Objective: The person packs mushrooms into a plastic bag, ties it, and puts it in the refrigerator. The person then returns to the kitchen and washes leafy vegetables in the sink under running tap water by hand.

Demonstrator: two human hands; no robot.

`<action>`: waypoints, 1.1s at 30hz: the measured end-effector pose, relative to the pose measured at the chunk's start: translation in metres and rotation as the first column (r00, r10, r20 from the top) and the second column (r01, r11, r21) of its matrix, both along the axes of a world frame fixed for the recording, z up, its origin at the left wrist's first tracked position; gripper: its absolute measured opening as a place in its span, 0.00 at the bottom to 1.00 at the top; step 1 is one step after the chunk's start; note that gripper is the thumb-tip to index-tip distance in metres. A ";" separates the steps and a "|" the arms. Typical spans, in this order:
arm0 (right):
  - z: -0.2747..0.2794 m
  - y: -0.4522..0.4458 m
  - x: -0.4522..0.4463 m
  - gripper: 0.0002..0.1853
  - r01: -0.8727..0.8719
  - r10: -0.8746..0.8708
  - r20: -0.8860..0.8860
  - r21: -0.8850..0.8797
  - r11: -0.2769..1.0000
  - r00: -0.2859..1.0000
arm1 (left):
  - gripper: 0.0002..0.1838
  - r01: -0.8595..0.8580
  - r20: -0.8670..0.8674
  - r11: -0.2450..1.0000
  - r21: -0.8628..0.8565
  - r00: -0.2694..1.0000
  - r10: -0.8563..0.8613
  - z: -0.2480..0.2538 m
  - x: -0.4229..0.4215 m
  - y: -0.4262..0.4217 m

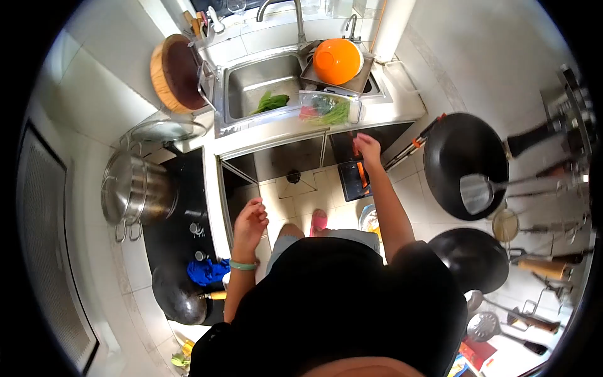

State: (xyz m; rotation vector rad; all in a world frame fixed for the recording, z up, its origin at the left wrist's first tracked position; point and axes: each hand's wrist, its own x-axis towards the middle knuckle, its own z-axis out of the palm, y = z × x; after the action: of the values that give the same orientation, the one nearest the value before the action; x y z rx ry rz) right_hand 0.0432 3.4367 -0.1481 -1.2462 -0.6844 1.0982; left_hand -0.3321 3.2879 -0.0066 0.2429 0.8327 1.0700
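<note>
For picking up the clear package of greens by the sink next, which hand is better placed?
Probably the right hand: it is nearer the clear package, though whether it holds something is unclear. The left hand is farther back, on the stove side.

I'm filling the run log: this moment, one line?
left hand: loosely curled; right hand: hold unclear; greens: in sink; packet: at sink edge

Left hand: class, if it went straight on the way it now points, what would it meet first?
Probably the dark cabinet door below the sink, ahead of the left hand; depth is unclear, so the countertop's front edge could come first instead.
</note>
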 end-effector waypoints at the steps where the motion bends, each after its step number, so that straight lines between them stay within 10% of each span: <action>1: -0.002 0.037 0.003 0.19 0.043 -0.014 0.220 -0.128 0.991 0.975 | 0.09 -0.049 -0.014 0.999 -0.020 0.999 0.049 0.003 -0.004 0.015; 5: -0.038 0.136 0.004 0.29 0.221 0.010 0.701 -0.238 0.946 0.713 | 0.08 -0.143 -0.024 0.990 0.004 0.989 0.144 -0.005 -0.025 0.076; 10: -0.003 0.147 -0.012 0.33 0.103 0.188 0.757 -0.319 0.942 0.626 | 0.10 -0.092 -0.009 0.995 -0.033 0.996 0.092 -0.019 -0.013 0.162; 12: 0.012 0.150 -0.012 0.31 -0.022 0.370 0.575 -0.521 0.853 0.729 | 0.10 -0.008 0.005 0.998 -0.055 1.000 0.008 -0.016 -0.002 0.203; 21: 0.056 0.146 -0.013 0.21 -0.042 0.023 -0.074 -0.261 0.964 0.997 | 0.10 0.442 -0.335 0.896 -0.027 0.841 -0.425 -0.040 0.054 0.357; 29: 0.047 0.088 0.094 0.23 0.439 -0.416 -0.615 -0.123 0.890 0.670 | 0.09 0.692 -0.431 0.698 -0.184 0.582 -0.690 -0.090 0.140 0.390; 33: -0.039 0.088 0.145 0.19 0.540 -0.602 -0.543 -0.294 0.789 0.585 | 0.09 0.645 -0.558 0.746 -0.169 0.561 -0.612 -0.098 0.156 0.392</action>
State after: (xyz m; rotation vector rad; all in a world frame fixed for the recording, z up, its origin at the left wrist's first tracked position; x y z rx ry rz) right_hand 0.1886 3.5242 -0.1874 -0.9819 0.2893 0.8971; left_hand -0.1764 3.6797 -0.1051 0.8936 1.1450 0.3022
